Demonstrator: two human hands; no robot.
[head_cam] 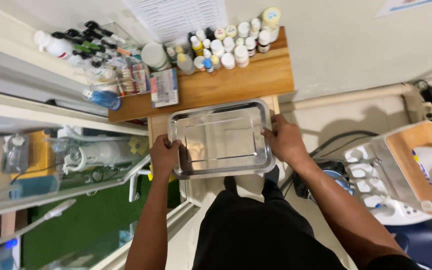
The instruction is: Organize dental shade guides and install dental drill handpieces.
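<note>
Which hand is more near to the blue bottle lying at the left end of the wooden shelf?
Left. The left hand grips the steel tray's left rim, below-right of the blue bottle; the right hand holds the opposite rim, farther away.

we have one view only, from the head-worn camera. it looks steeply down from above, close over the steel tray [221, 139] and wooden table [236, 80], taking in the floor [326, 120] beneath.

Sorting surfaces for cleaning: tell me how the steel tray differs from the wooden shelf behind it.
The steel tray is shiny, rimmed and empty, gripped by the left hand and right hand. The wooden shelf is matte brown, flat and crowded with small bottles. Both are rectangular.
</note>
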